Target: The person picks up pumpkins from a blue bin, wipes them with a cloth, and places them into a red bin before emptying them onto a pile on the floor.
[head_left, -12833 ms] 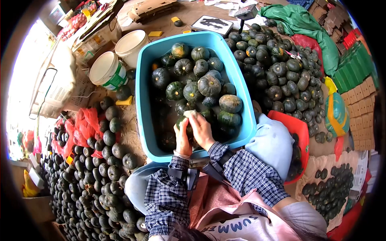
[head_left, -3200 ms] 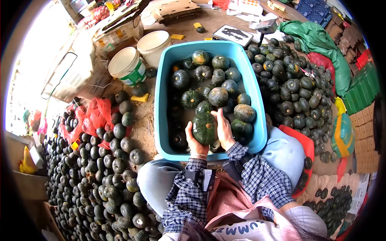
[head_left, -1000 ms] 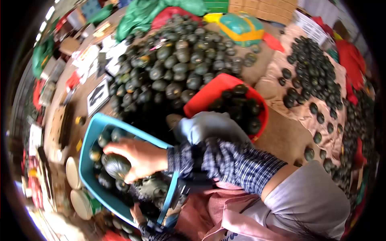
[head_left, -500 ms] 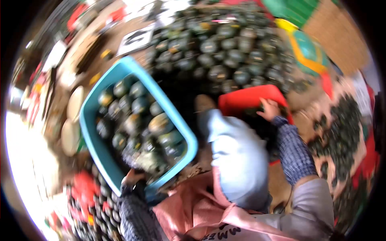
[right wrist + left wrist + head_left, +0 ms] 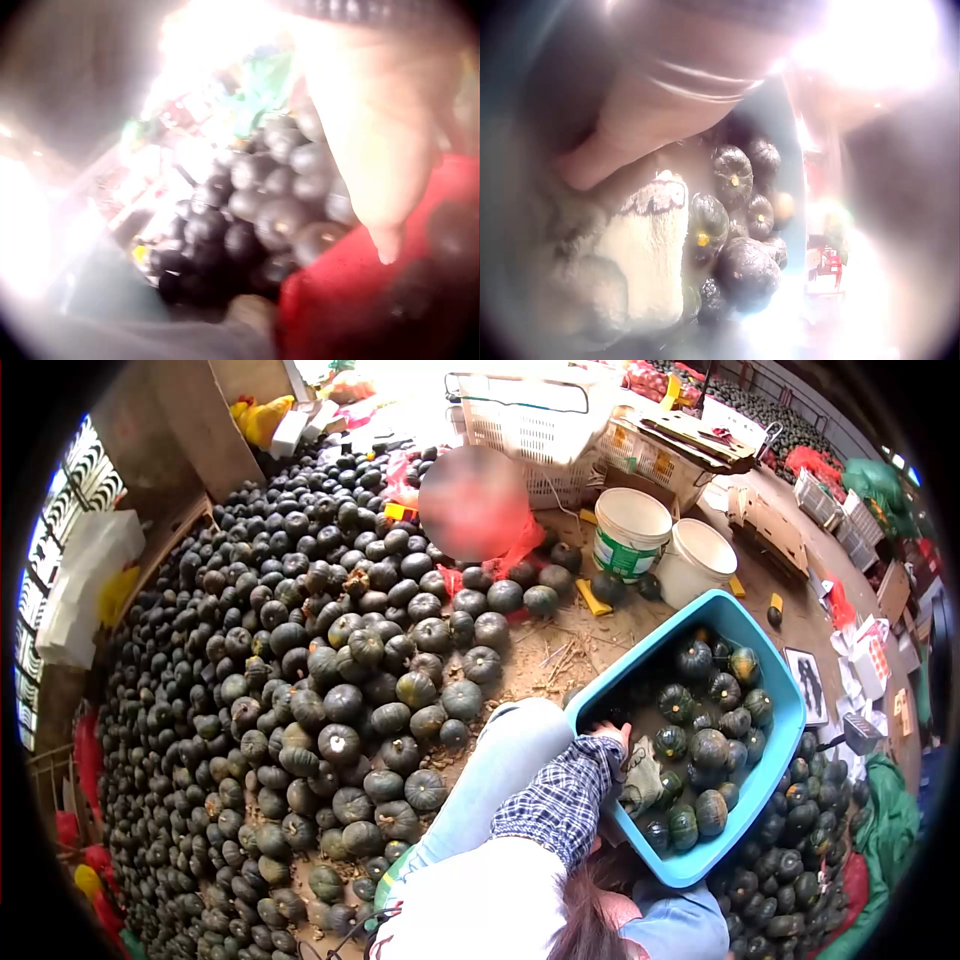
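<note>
In the head view my left hand (image 5: 612, 737) reaches over the near left part of the blue tub (image 5: 600, 685), beside a pale wet cloth (image 5: 643, 772). The left wrist view shows this hand (image 5: 656, 112) beside the cloth (image 5: 654, 259); its fingertips are hidden, so any grip is unclear. Dark green squashes (image 5: 710, 748) lie in water in the tub. My right hand (image 5: 382, 142), out of the head view, hangs over the red basin (image 5: 330, 304) in the right wrist view, one digit pointing down and no item visible in it. Dark round shapes are dim inside the basin.
A large spread of squashes (image 5: 342, 703) covers the floor at left. Two white buckets (image 5: 700, 558) stand beyond the tub, near crates (image 5: 520, 432). Another squash pile (image 5: 790, 860) and a green sheet (image 5: 890, 820) are at right. A scale (image 5: 806, 685) lies beyond the tub.
The head view has swung left, toward the floor squashes. My right hand carried a squash from the tub to the red basin, where it no longer shows one. My left hand stays at the tub.
</note>
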Demonstrator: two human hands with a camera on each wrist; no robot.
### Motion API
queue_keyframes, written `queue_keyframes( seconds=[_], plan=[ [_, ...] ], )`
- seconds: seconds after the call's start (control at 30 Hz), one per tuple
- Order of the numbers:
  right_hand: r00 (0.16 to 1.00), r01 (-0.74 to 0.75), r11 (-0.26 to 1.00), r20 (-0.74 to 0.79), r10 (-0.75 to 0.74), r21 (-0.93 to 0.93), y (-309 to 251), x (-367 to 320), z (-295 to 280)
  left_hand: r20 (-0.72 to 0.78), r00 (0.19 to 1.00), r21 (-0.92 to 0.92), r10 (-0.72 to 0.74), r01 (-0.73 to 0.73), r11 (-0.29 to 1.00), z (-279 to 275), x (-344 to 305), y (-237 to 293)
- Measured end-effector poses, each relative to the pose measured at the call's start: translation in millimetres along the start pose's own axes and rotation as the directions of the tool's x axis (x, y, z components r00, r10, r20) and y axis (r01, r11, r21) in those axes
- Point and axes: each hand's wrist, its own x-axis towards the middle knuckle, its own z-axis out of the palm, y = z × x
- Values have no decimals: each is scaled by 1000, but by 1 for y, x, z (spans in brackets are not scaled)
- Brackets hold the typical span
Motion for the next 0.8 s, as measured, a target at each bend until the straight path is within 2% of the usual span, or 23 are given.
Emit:
queue_keyframes(
  seconds=[0.03, 0.07, 0.1, 0.13, 0.17, 0.2, 0.23, 0.27, 0.3, 0.33, 0.37, 0.4, 0.43, 0.5, 0.53, 0.57, 0.63, 0.67, 0.7, 0.73, 0.77, 0.8],
  plan=[
    [996, 89, 995, -3, -89, -49, -44, 23, -20, -22, 998, -20, -52, 51, 998, -4, -7, 5],
    [974, 224, 970, -18, -227, -95, -98, 52, -39, -21, 1000, 39, -14, 15, 999, -7, -14, 9],
    [920, 375, 915, -65, -388, -153, -149, 76, -56, -6, 1000, 21, -12, 12, 1000, -13, -21, 12],
    [722, 600, 733, -178, -668, -319, -222, 56, -33, -17, 1000, 22, -22, 23, 999, -17, -25, 14],
    [727, 532, 668, -124, -675, -521, -297, 23, -18, -31, 999, 29, -34, 35, 999, -8, -19, 14],
    [595, 660, 536, -69, -801, -526, -338, 30, 4, 6, 999, -140, -40, 40, 989, 4, -1, 13],
    [597, 692, 519, -7, -802, -503, -408, -10, 64, 176, 983, -154, 59, -32, 987, -29, -15, 9],
    [624, 704, 517, 76, -778, -487, -444, -14, 106, 220, 965, -312, 144, -70, 947, -76, -47, 7],
    [721, 662, 588, 179, -669, -465, -476, -27, 154, 246, 942, -463, 229, -93, 881, -110, -69, 4],
    [658, 745, 514, 344, -670, -425, -490, -20, 194, 191, 954, -688, 232, -38, 725, -106, -61, 5],
    [568, 823, 437, 505, -651, -362, -497, 4, 231, 132, 968, -861, 211, 7, 508, -102, -51, 8],
    [551, 834, 394, 563, -616, -386, -495, 34, 263, 120, 970, -954, 212, 53, 296, -108, -53, 10],
    [530, 848, 348, 621, -577, -401, -494, 59, 295, 102, 973, -993, 205, 90, 70, -114, -56, 13],
    [564, 826, 391, 624, -541, -407, -503, 94, 338, 61, 979, -989, 196, 86, -123, -103, -39, 14],
    [565, 789, 536, 700, -436, -302, -508, 122, 358, 62, 956, -975, 285, 119, -188, -91, -25, 13],
    [561, 825, 403, 652, -510, -395, -515, 124, 370, 146, 946, -953, 289, 213, -215, -115, -41, 4],
    [775, 627, 489, 551, -310, -606, -531, 126, 383, 322, 842, -752, 434, 505, -424, -119, -39, 0],
    [730, 683, 526, 514, -452, -508, -519, 156, 387, 386, 866, -771, 318, 492, -404, -130, -50, -2],
    [690, 724, 547, 431, -581, -421, -513, 165, 379, 384, 900, -802, 206, 436, -409, -130, -51, 0],
    [607, 732, 385, 279, -744, -562, -503, 172, 377, 375, 872, -740, 315, 486, -466, -111, -34, 1],
    [711, 649, 531, 189, -677, -545, -511, 148, 371, 399, 835, -704, 379, 544, -457, -110, -33, 0],
    [637, 727, 530, 140, -758, -436, -499, 159, 363, 375, 869, -751, 323, 489, -443, -125, -47, 3]
  ],
)
